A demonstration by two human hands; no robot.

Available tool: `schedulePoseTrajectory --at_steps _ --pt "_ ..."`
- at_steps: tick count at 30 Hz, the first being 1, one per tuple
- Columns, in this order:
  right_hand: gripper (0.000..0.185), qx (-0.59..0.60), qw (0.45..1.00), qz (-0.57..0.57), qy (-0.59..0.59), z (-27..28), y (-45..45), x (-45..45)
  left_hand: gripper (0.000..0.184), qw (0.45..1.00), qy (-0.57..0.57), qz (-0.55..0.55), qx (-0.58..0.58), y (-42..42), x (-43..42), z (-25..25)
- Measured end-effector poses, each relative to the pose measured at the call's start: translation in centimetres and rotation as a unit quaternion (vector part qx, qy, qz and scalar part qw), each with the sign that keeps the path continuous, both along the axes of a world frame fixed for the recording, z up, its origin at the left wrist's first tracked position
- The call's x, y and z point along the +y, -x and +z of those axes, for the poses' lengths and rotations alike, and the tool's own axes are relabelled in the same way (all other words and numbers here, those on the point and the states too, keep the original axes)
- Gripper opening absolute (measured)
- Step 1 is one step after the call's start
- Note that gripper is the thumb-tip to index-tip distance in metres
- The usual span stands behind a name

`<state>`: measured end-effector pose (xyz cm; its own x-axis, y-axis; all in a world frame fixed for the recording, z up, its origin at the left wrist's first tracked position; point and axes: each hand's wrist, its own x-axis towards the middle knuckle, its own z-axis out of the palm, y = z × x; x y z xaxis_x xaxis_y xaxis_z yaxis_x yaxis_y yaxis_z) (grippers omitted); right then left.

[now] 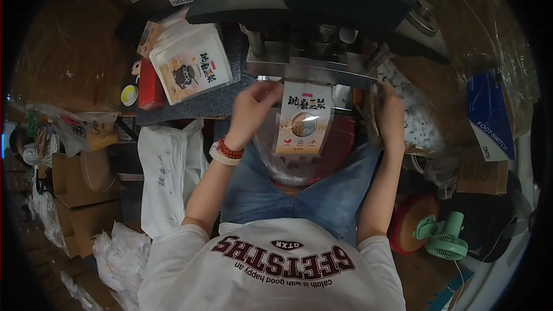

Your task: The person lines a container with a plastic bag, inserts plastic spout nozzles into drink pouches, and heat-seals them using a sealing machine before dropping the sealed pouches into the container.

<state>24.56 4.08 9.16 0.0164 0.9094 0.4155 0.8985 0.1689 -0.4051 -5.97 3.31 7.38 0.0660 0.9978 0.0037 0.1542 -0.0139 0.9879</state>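
A printed plastic pouch [303, 126] with Chinese lettering and a bowl picture hangs upright, its top edge at the metal jaws of a press machine [322, 66]. My left hand [253, 108], with red and pale bracelets at the wrist, is closed at the pouch's upper left edge, thumb and fingers drawn together. On the other side, my right hand [389, 109] is apart from the pouch, beside a bin's edge and a heap of small white plastic spouts [412, 115]. Its fingertips are mostly hidden, so I cannot see what they hold.
A stack of similar pouches [193, 69] lies on a dark mat [190, 106] at left, beside a red box [150, 84]. A blue foot-switch box [489, 115] and a green fan [448, 242] are at right. A red rounded surface [334, 150] lies below the pouch.
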Motion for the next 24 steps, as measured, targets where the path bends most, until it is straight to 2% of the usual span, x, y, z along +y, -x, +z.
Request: schedulePoseTrajectory --at_steps 1,2,3,5,6,8,9,10,11,12,13,14,16,18,19,20,21,22,24 --pt "0.035 0.049 0.999 0.006 0.023 -0.1 -0.5 -0.2 0.047 0.949 -0.149 0.128 0.247 1.9 0.7 0.4" --pt "0.035 0.099 0.994 0.012 0.049 -0.3 -0.8 -0.6 0.058 0.800 -0.281 0.242 0.471 3.9 0.9 0.8" --pt "0.035 0.100 0.994 0.014 0.050 -0.1 -0.8 -1.0 0.058 0.799 -0.280 0.243 0.473 6.1 0.5 0.2" --pt "0.032 0.145 0.985 0.003 0.094 1.5 -0.9 -1.8 0.067 0.793 -0.187 0.105 0.571 9.2 -0.9 -1.3" --pt "0.032 0.146 0.985 0.005 0.089 1.9 -0.8 -2.1 0.066 0.770 -0.211 0.060 0.598 9.7 -2.2 -1.3" --pt "0.032 0.195 0.979 -0.052 -0.019 2.5 0.1 -3.2 0.067 0.836 -0.203 0.008 0.509 9.8 -4.8 -0.9" --pt "0.032 0.195 0.979 -0.052 -0.012 3.2 1.0 -4.1 0.061 0.806 -0.287 0.046 0.516 9.8 -5.5 -1.5" --pt "0.034 0.404 0.914 0.035 -0.020 4.5 2.9 -5.0 0.061 0.807 -0.282 0.045 0.517 9.4 -6.1 -1.1" --pt "0.036 0.592 0.797 0.119 -0.030 5.2 4.6 -5.7 0.052 0.874 -0.228 0.057 0.426 8.9 -6.5 0.0" --pt "0.040 0.618 0.765 0.180 -0.007 5.3 5.8 -6.5 0.044 0.927 -0.171 0.067 0.328 8.2 -6.8 0.7" --pt "0.044 0.640 0.730 0.240 0.015 5.3 7.0 -7.3 0.039 0.942 -0.182 0.088 0.268 7.4 -6.9 0.8" --pt "0.040 0.642 0.707 0.293 0.043 5.6 8.4 -8.0 0.039 0.942 -0.184 0.085 0.266 6.5 -7.1 1.2" --pt "0.033 0.592 0.736 0.305 0.121 4.7 10.8 -8.9 0.040 0.934 -0.268 0.071 0.226 4.6 -7.7 2.5" --pt "0.029 0.357 0.872 0.332 0.041 5.0 12.4 -8.1 0.040 0.919 -0.312 0.041 0.237 3.5 -8.0 3.8" --pt "0.031 0.283 0.891 0.356 0.010 4.7 12.5 -8.0 0.039 0.902 -0.328 0.020 0.279 3.1 -8.3 4.5" --pt "0.031 0.281 0.891 0.357 0.009 5.1 12.1 -8.2 0.039 0.883 -0.343 0.001 0.320 2.9 -8.6 5.2" --pt "0.032 0.175 0.909 0.377 -0.008 6.0 11.3 -8.5 0.039 0.883 -0.344 0.004 0.320 2.7 -8.9 5.8" --pt "0.034 0.068 0.917 0.391 -0.026 6.7 10.8 -8.7 0.038 0.889 -0.325 -0.039 0.321 2.6 -9.3 6.2" --pt "0.037 0.043 0.922 0.384 -0.012 7.2 10.4 -8.7 0.038 0.892 -0.308 -0.085 0.319 2.2 -9.3 5.9"
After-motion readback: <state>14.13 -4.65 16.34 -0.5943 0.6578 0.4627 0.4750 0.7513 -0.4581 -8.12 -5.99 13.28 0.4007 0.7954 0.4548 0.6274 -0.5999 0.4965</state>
